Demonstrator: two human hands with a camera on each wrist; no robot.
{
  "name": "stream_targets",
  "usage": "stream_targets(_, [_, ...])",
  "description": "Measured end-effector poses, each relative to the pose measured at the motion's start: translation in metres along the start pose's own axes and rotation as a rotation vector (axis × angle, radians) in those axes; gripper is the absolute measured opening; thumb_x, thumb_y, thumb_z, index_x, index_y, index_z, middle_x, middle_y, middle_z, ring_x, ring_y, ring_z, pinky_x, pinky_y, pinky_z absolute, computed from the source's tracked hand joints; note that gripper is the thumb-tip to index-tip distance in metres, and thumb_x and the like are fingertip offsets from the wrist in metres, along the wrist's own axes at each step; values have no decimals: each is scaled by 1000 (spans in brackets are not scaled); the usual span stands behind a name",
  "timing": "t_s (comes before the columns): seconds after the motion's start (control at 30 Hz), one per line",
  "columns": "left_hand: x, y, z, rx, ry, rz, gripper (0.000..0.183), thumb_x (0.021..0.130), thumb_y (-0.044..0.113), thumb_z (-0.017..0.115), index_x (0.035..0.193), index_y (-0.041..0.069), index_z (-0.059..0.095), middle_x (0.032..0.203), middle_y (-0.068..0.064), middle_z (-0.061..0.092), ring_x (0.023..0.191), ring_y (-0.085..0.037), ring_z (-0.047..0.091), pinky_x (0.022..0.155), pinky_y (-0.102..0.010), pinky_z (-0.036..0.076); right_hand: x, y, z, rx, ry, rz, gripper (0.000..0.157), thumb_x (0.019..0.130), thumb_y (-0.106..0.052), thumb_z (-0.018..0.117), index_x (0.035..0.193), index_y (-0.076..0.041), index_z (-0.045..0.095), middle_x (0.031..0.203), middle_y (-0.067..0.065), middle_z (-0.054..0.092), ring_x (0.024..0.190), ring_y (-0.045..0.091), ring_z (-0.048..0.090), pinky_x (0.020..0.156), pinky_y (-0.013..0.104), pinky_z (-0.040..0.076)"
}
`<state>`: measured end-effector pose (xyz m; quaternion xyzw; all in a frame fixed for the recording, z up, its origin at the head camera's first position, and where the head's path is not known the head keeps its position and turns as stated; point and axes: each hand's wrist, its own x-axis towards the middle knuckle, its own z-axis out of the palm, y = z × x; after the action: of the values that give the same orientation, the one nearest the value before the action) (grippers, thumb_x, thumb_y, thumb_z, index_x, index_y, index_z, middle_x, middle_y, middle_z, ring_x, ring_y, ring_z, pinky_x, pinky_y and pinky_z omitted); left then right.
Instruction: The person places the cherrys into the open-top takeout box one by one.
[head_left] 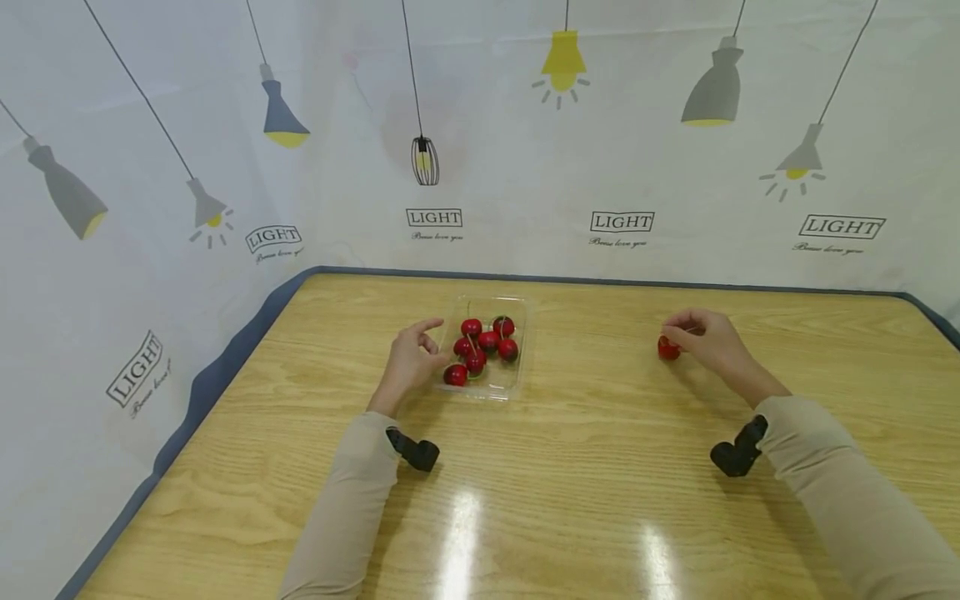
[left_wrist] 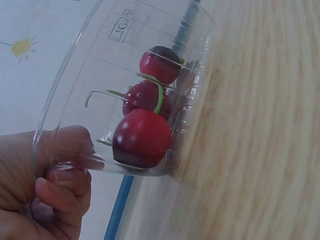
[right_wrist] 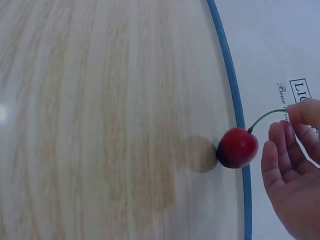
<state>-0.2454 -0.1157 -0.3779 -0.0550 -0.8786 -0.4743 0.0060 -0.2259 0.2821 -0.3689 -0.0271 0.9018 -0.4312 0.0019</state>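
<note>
A clear plastic container (head_left: 491,392) stands on the table, holding several dark red cherries (head_left: 489,342), some with green stems. My left hand (head_left: 412,358) is at its left side and grips the wall with the thumb and curled fingers. Part of that hand shows through the clear plastic in the left wrist view. Well to the right, my right hand (head_left: 708,340) pinches the thin green stem (right_wrist: 267,114) of one cherry (right_wrist: 238,148) between thumb and forefinger. This cherry hangs from the stem low over the table, with a round shadow beside it.
The pale wood table (head_left: 570,467) ends at the back in a blue edge (head_left: 600,283). Behind it hangs a white cloth (head_left: 510,167) printed with lamps. Black wrist cameras (head_left: 420,454) sit on both sleeves.
</note>
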Motion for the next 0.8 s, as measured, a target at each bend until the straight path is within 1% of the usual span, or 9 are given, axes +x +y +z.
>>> stream_targets(0.17, [0,1,0,5,-3,1,58,70,-6,61,126,0,47,63,-2,45,53,-12,38,52,-24,33,0,-4,1,72,-5,-24,39,90,-29,48,109,6,51,103,19,54,80,9,53,74,29,47])
stream_targets(0.27, [0,2,0,7,-1,-1,58,70,-6,62,126,0,47,63,-2,46,53,-12,39,52,-24,33,0,-6,2,124,-9,-26,38,90,-27,48,108,7,50,101,17,54,79,6,54,75,28,47])
stream_targets(0.47, [0,2,0,19,4,9,57,70,-6,62,125,-1,47,62,-2,46,52,-11,39,50,-24,34,1,-13,6,210,-12,-19,36,90,-23,49,107,9,49,94,10,55,79,3,55,76,28,47])
stream_targets(0.63, [-1,2,0,31,7,0,57,70,-5,62,125,1,48,62,-2,46,52,-11,39,51,-23,34,4,-17,10,296,-16,2,36,88,-23,52,106,8,49,91,2,57,79,4,56,79,31,46])
stream_targets(0.8, [-1,3,0,28,5,-7,58,69,-6,62,125,1,48,63,-2,47,52,-11,39,50,-23,33,5,-21,14,347,-12,0,30,89,-19,51,104,8,48,86,-6,59,78,4,58,79,33,46])
